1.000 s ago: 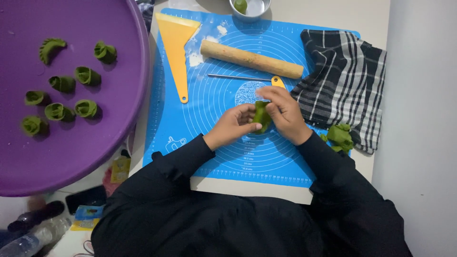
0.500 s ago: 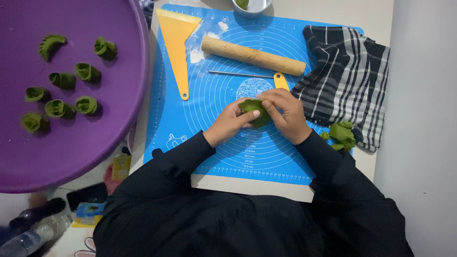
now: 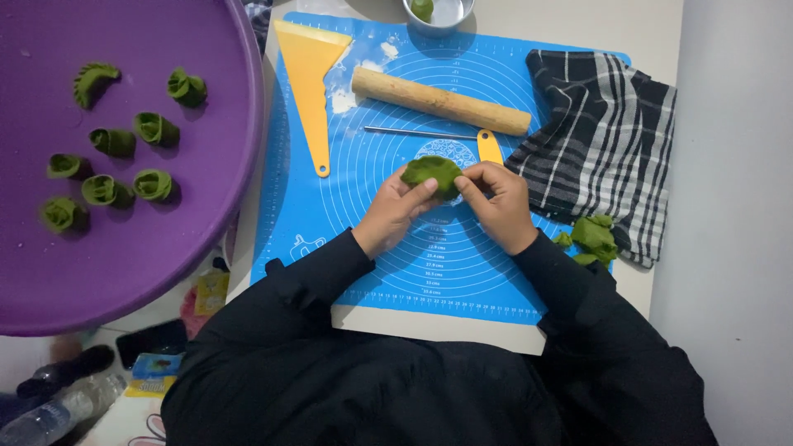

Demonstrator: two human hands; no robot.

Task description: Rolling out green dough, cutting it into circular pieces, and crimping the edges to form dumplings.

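- Pinched between both sets of fingertips: a green, lumpy piece of folded dough (image 3: 431,173), raised just over the middle of the blue silicone pastry mat with printed circles (image 3: 388,248).
- Left hand (image 3: 395,213) at the dough's left and lower edge, thumb and fingers pressed together on it.
- Right hand (image 3: 498,205) at the dough's right edge, fingers curled and clamped on the same piece; knuckles turned up toward the camera.
- Matte, dark green surface, rounded on top, uneven and creased along the rim; underside hidden by the fingers.
- Both forearms in black sleeves, angled inward from the lower edge of the view so the hands meet at the centre, wrists well apart.
- Just beyond the hands on the mat: a thin metal rod with a yellow handle (image 3: 438,135), a pale wooden rolling pin (image 3: 441,101) lying slantwise, and a yellow plastic scraper (image 3: 309,83) with patches of white flour beside it.
- To the right, a black-and-white checked cloth (image 3: 603,149), with a small heap of green dough scraps (image 3: 591,239) at its lower edge.
- To the left, a large purple round tray (image 3: 215,215) bearing eight shaped green dumplings (image 3: 153,183), well apart from the hands.
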